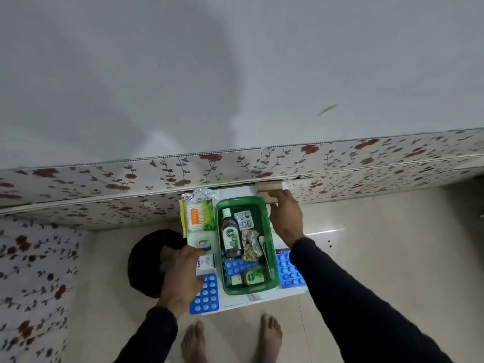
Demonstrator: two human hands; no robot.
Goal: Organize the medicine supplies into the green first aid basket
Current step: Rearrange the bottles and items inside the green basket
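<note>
The green basket stands on a small white table. Inside it lie a large brown Dettol bottle, a small Dettol bottle, a silver blister strip, a crumpled foil strip and a blue tablet sheet. My right hand grips a beige bandage roll just beyond the basket's far right corner. My left hand holds a white and blue box left of the basket.
Left of the basket lie a cotton swab pack, a foil strip, a round tape tin and a blue tablet sheet. Another blue sheet lies on the right. A black round object sits on the floor, and a floral panel runs behind.
</note>
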